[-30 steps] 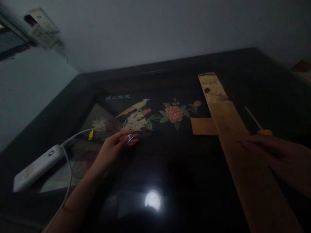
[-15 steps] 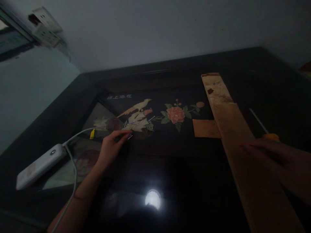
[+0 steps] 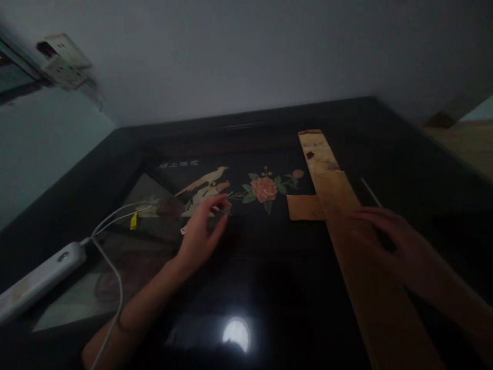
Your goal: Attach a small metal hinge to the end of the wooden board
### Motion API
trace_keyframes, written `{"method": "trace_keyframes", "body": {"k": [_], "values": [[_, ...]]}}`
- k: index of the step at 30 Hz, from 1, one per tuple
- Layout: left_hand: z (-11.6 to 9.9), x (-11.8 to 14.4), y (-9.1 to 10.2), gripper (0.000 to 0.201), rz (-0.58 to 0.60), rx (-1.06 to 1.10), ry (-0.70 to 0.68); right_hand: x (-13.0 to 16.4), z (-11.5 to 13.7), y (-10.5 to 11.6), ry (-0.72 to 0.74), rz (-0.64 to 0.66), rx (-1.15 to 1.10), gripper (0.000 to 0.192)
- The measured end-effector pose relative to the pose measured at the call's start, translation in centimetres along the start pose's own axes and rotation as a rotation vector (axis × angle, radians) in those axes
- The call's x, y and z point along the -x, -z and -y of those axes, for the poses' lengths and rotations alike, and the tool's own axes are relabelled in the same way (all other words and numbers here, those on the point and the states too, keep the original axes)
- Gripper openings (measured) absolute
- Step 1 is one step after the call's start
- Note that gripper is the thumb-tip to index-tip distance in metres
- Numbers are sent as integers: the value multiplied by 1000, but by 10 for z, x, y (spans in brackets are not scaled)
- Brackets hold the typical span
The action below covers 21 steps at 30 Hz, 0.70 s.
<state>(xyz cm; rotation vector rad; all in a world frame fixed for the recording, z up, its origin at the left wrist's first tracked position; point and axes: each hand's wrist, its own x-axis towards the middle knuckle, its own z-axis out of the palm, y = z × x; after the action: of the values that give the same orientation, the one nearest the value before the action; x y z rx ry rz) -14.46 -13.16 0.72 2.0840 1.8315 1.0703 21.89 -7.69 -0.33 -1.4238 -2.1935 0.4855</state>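
Observation:
My left hand (image 3: 202,231) hovers over the black table (image 3: 262,293), thumb and fingers curved and apart, with no held thing visible. A thin metal pin, perhaps a nail or screw (image 3: 230,195), shows just past its fingertips. A small shiny metal piece (image 3: 183,230) lies beside its wrist side. On the right, my right hand (image 3: 393,244), somewhat blurred, is over a long wooden plank (image 3: 331,190) with its fingers apart. Beyond it shows the metal shaft of a screwdriver (image 3: 370,192); its handle is hidden by the hand. A short wooden piece (image 3: 306,207) meets the plank's left side.
A white power bank (image 3: 42,275) with a white cable (image 3: 118,277) and a yellow tag (image 3: 133,221) lies at the left; the cable crosses by my left forearm. Wall sockets (image 3: 67,61) are at upper left. The tabletop bears a flower picture (image 3: 264,190).
My left hand has let go of the small metal piece and moved right, its fingers opening. My right hand has shifted forward, now covering the screwdriver's handle. The view has turned slightly right.

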Motion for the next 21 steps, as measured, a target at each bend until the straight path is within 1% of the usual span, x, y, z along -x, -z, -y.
{"method": "trace_keyframes", "body": {"k": [3, 5, 6, 8, 9, 10, 12, 14, 16, 19, 21], "values": [[-34, -25, -32, 36, 260, -20, -241, 4, -1, -9, 59, 16, 45, 39], [-51, -42, -57, 44, 386, -39, -332, 8, -1, -14, 72, 31, 82, 43], [-56, -49, -71, 51, 417, -48, -347, 10, -1, -17, 71, 41, 99, 45], [-62, -60, -96, 66, 463, -89, -323, 14, -1, -20, 62, 48, 117, 50], [-63, -63, -107, 75, 497, -112, -304, 15, 0, -22, 58, 49, 121, 52], [-64, -66, -116, 79, 530, -126, -278, 16, 0, -23, 56, 51, 124, 55], [-64, -67, -128, 75, 556, -126, -266, 18, 2, -26, 57, 57, 143, 60], [-64, -67, -130, 64, 533, -115, -274, 20, 4, -28, 61, 63, 184, 62], [-63, -65, -124, 61, 503, -117, -275, 20, 7, -29, 66, 68, 226, 60], [-57, -60, -106, 67, 486, -135, -260, 21, 8, -31, 86, 68, 267, 51], [-46, -54, -89, 66, 458, -144, -250, 21, 6, -32, 110, 57, 279, 48]]}}
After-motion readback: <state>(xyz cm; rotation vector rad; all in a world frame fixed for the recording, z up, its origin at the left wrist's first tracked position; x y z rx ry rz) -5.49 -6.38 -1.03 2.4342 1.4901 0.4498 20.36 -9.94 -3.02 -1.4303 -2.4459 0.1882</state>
